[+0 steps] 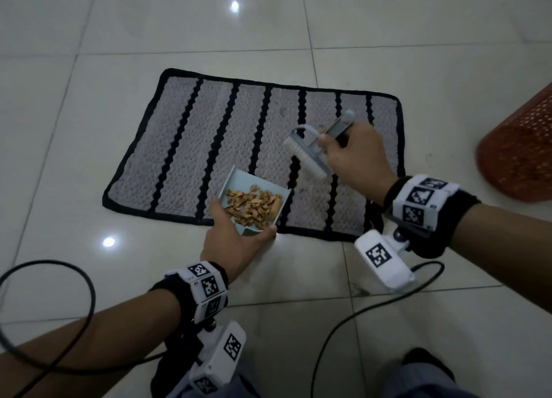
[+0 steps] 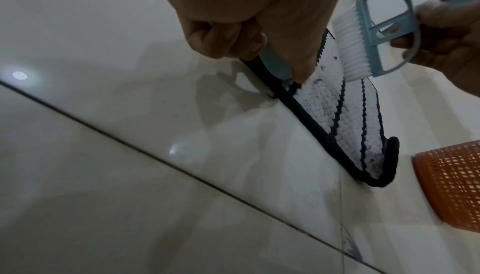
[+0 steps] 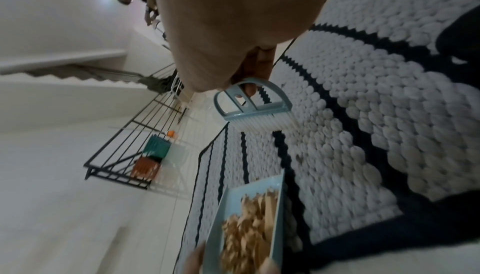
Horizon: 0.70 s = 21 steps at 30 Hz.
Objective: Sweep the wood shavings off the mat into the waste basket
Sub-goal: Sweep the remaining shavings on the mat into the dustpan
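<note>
In the head view, nearest the camera, the left hand (image 1: pixel 236 245) grips the rear of a pale blue dustpan (image 1: pixel 239 185), thumb over one side wall and fingers curled under the other. A pile of tan wood shavings (image 1: pixel 254 208) fills the pan, which sits over the near edge of the striped mat (image 1: pixel 185 146), just left of 6 o'clock on it. Beyond, at about 2 o'clock from the pan, the right hand (image 1: pixel 355 161) is closed around the handle of a small blue hand brush (image 1: pixel 310 151), its white bristles pointing down-left above the mat. The orange mesh waste basket (image 1: pixel 521 155) stands on the floor tiles (image 1: pixel 89 69) at 3 o'clock, apart from the mat's right edge.

The left wrist view shows the underside, which the head view hides: the left fingers (image 2: pixel 221 37) curled against the pan's base over the mat's black border, a few dark specks on the weave, and the basket just past the mat's corner.

Only the right wrist view shows the surroundings: a black metal railing (image 3: pixel 124 140), a staircase (image 3: pixel 78 74) and green and orange crates (image 3: pixel 152 155) far off, beyond the brush and the loaded pan.
</note>
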Motion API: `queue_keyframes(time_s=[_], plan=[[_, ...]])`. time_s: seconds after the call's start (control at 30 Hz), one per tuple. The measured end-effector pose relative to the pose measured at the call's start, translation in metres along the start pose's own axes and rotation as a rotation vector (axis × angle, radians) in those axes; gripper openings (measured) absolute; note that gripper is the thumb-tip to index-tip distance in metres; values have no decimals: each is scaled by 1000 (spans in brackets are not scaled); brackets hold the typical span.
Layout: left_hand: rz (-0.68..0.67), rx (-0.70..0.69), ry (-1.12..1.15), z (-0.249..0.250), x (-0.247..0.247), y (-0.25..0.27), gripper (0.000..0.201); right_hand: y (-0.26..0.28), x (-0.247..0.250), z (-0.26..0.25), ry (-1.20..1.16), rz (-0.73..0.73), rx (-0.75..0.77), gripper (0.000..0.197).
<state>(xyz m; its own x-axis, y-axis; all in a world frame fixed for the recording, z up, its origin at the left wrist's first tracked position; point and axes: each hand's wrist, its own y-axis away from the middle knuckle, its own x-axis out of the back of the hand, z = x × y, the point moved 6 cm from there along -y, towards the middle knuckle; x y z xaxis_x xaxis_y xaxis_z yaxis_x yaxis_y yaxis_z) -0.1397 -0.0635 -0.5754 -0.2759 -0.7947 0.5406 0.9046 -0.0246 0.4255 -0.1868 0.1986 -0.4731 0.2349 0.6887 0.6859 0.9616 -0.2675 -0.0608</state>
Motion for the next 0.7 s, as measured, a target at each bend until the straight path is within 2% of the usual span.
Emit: queue_keyframes(time_s=[0.07, 0.2, 0.33, 0.47, 0.57, 0.63, 0.7], plan=[[11, -7, -4, -5, 10, 2, 116, -6, 5, 3, -9, 10, -6, 30], [-9, 10, -61, -13, 22, 4, 107, -5, -17, -7, 127, -183, 85, 32], [-40, 30, -63, -11, 23, -3, 100, 2, -47, -30, 254, -261, 227, 29], [-39, 42, -80, -14, 23, -6, 103, 11, -71, -41, 298, -297, 225, 26], [-41, 41, -92, -16, 22, -6, 104, 22, -83, -54, 264, -365, 231, 34], [-42, 34, -105, -16, 22, -6, 102, 25, -82, -58, 228, -354, 223, 40], [-46, 25, -103, -17, 21, -6, 102, 22, -72, -58, 200, -304, 216, 31]])
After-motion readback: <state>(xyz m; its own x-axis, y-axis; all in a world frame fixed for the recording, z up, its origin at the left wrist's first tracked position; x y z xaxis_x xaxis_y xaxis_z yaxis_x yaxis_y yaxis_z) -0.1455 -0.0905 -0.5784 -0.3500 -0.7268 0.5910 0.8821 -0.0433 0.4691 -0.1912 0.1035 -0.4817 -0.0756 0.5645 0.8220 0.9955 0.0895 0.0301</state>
